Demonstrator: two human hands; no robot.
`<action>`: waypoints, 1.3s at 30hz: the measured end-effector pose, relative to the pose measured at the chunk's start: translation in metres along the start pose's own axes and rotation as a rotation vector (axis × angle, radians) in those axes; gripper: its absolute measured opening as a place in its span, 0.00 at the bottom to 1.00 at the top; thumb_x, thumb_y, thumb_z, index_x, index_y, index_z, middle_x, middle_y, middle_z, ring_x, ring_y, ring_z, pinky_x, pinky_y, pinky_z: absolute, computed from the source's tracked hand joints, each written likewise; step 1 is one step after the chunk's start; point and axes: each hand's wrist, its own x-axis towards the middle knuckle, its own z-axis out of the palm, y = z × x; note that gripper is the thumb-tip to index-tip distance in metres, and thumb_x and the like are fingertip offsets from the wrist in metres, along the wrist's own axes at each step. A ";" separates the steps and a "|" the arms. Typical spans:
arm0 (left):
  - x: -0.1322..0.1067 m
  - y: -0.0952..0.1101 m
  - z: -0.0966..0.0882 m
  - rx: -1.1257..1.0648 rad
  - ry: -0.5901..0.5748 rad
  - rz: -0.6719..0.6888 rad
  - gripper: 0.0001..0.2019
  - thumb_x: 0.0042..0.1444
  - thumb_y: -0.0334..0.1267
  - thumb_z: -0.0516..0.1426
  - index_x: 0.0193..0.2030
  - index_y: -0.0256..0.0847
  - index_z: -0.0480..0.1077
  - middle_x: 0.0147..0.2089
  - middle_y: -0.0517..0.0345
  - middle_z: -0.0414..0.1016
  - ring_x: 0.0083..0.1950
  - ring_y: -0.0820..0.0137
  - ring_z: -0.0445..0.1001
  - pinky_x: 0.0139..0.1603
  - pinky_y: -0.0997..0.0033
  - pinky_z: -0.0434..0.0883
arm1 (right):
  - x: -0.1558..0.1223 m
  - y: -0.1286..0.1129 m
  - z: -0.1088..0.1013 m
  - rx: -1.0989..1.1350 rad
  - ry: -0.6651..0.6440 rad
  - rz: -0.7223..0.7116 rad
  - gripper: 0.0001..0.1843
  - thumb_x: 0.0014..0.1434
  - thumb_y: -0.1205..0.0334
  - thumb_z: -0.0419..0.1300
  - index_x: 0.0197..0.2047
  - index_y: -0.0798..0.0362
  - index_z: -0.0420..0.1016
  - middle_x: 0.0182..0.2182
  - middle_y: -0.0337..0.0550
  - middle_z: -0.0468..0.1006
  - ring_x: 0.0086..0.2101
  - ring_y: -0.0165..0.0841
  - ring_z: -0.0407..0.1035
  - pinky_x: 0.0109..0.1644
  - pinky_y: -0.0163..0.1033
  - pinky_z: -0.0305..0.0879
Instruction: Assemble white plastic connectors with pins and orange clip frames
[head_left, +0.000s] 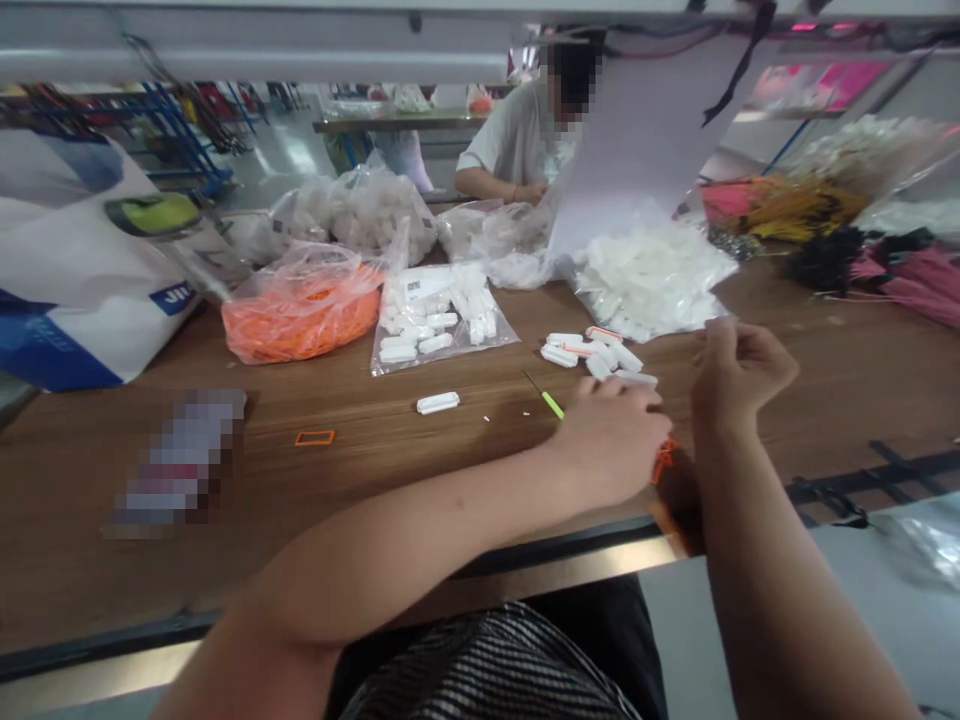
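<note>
My left hand [615,435] rests knuckles-up on the wooden table [450,450], its fingers curled over small orange pieces [664,460] at its right side. My right hand [739,365] is raised just to the right, fingers pinched round a small white piece that barely shows. A cluster of white plastic casings [596,355], some with orange rims, lies just beyond both hands. A thin tool with a green handle [551,402] lies left of my left hand. One white casing [437,402] and one orange rectangular ring [315,437] lie alone further left.
A clear bag of white casings [439,320] and a bag of orange rings [300,310] sit mid-table, a heap of white parts [649,275] behind. A white-and-blue bag [67,260] stands at left. Another person [525,140] works across the table. Coloured bundles [862,240] lie at right.
</note>
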 end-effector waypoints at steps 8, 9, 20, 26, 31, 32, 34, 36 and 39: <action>-0.178 -0.122 -0.083 -0.029 0.101 -0.492 0.13 0.62 0.43 0.53 0.43 0.43 0.77 0.46 0.55 0.79 0.48 0.63 0.75 0.54 0.61 0.68 | -0.012 -0.005 0.004 0.069 -0.090 -0.003 0.08 0.48 0.62 0.60 0.22 0.56 0.75 0.14 0.34 0.66 0.17 0.26 0.58 0.24 0.36 0.55; -0.201 -0.134 -0.087 0.009 0.084 -0.590 0.14 0.60 0.45 0.53 0.45 0.43 0.76 0.47 0.54 0.79 0.49 0.61 0.75 0.55 0.60 0.68 | -0.014 -0.007 0.004 0.075 -0.104 -0.002 0.08 0.48 0.62 0.60 0.22 0.56 0.75 0.14 0.34 0.66 0.17 0.26 0.58 0.24 0.36 0.54; -0.261 -0.137 -0.078 0.203 0.040 -0.717 0.17 0.61 0.42 0.46 0.40 0.42 0.75 0.45 0.48 0.78 0.48 0.58 0.75 0.56 0.57 0.68 | -0.022 -0.005 0.005 0.032 -0.128 -0.039 0.08 0.47 0.60 0.61 0.21 0.55 0.74 0.16 0.36 0.69 0.19 0.29 0.62 0.27 0.39 0.62; -0.264 -0.143 -0.075 0.331 0.013 -0.783 0.13 0.60 0.39 0.46 0.33 0.43 0.70 0.38 0.48 0.74 0.43 0.57 0.73 0.51 0.56 0.70 | -0.022 0.002 0.005 -0.040 -0.135 -0.099 0.09 0.48 0.59 0.60 0.23 0.54 0.74 0.18 0.39 0.71 0.21 0.31 0.65 0.28 0.40 0.63; -0.252 -0.125 -0.065 0.211 0.109 -0.784 0.09 0.61 0.39 0.47 0.35 0.42 0.67 0.39 0.49 0.74 0.44 0.58 0.72 0.48 0.57 0.69 | -0.026 -0.006 -0.001 -0.062 -0.160 -0.215 0.08 0.51 0.59 0.60 0.25 0.54 0.75 0.20 0.39 0.72 0.22 0.31 0.65 0.28 0.39 0.63; -0.246 -0.116 -0.063 0.104 0.107 -0.791 0.09 0.62 0.39 0.48 0.37 0.42 0.67 0.39 0.51 0.75 0.43 0.59 0.73 0.46 0.59 0.70 | -0.032 -0.014 -0.003 -0.051 -0.218 -0.269 0.07 0.52 0.60 0.61 0.26 0.53 0.75 0.20 0.39 0.72 0.21 0.30 0.65 0.27 0.38 0.63; -0.234 -0.097 -0.057 -0.173 0.053 -0.759 0.08 0.63 0.40 0.49 0.39 0.43 0.67 0.38 0.55 0.76 0.40 0.63 0.74 0.44 0.62 0.69 | -0.051 -0.037 -0.007 -0.021 -0.516 -0.385 0.06 0.54 0.61 0.62 0.27 0.51 0.77 0.22 0.38 0.75 0.22 0.30 0.66 0.27 0.37 0.64; -0.221 -0.078 -0.047 -0.459 0.022 -0.659 0.08 0.63 0.41 0.50 0.39 0.43 0.69 0.39 0.57 0.75 0.40 0.66 0.73 0.44 0.66 0.69 | -0.080 -0.064 -0.011 0.041 -0.976 -0.473 0.06 0.59 0.61 0.60 0.32 0.47 0.79 0.26 0.36 0.79 0.26 0.30 0.71 0.30 0.36 0.68; -0.207 -0.062 -0.030 -0.913 0.063 -0.633 0.07 0.61 0.42 0.55 0.37 0.41 0.67 0.31 0.61 0.71 0.30 0.73 0.68 0.34 0.72 0.67 | -0.128 -0.095 -0.015 0.186 -1.371 -0.696 0.12 0.64 0.61 0.55 0.46 0.49 0.79 0.38 0.44 0.82 0.35 0.35 0.76 0.37 0.40 0.73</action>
